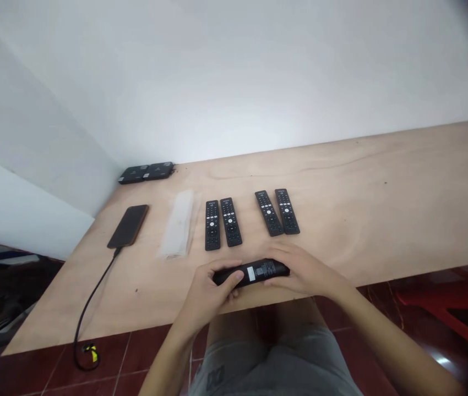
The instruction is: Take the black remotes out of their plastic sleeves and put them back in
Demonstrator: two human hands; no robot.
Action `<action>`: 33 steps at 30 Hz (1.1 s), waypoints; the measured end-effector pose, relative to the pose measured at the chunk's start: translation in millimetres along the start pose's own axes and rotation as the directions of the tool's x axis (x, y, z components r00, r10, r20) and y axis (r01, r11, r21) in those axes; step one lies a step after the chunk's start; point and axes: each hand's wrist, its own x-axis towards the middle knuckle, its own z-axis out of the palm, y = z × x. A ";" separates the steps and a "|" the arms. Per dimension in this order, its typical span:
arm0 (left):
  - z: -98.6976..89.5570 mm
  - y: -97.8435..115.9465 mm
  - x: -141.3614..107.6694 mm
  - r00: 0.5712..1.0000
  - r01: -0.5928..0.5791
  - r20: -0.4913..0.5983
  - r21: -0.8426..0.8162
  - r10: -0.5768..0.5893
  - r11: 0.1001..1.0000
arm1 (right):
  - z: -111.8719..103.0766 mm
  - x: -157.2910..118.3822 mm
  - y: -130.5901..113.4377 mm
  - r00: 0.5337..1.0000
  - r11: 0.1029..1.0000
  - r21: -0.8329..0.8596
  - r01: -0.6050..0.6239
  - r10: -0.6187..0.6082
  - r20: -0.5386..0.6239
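Between my two hands lies a black remote control [265, 270], its back with a white label turned up, held just above the table's front edge. My left hand [216, 286] wraps its left end, thumb across the back. Around the right end close the fingers and thumb of my right hand [295, 269]. Beyond my hands, several more black remotes lie face up in two pairs: a left remote [212, 228] with its neighbour [231, 225], and farther right another remote [269, 217] beside a fourth-side one [287, 214].
Left of the remotes are clear plastic sleeves [178, 225] and a phone [129, 226] with a black cable [89, 302] hanging over the edge of the wooden table [362, 209]. Two black boxes [146, 172] sit in the back left corner by the wall. A red object [440, 308] stands below right.
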 end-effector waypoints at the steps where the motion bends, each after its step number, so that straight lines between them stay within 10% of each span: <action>1: -0.2 -0.3 0.6 1.000 -0.009 0.006 0.014 0.009 1.000 | -1.2 -0.1 2.2 1.000 1.000 -0.008 0.016 -0.016 0.005; 8: 0.5 -0.5 7.5 0.904 -0.380 -0.053 0.358 0.425 0.853 | -6.3 -2.0 8.4 1.000 1.000 -0.005 0.014 -0.014 -0.019; 18: -15.2 -2.2 5.9 0.816 -0.552 0.174 0.518 0.552 0.653 | -16.3 -10.0 19.7 0.999 0.999 0.011 -0.037 0.037 -0.024; 33: -43.4 -8.6 -7.9 0.892 -0.452 0.051 0.133 0.449 0.882 | -16.4 -12.3 14.0 0.995 0.996 0.047 -0.080 0.083 -0.055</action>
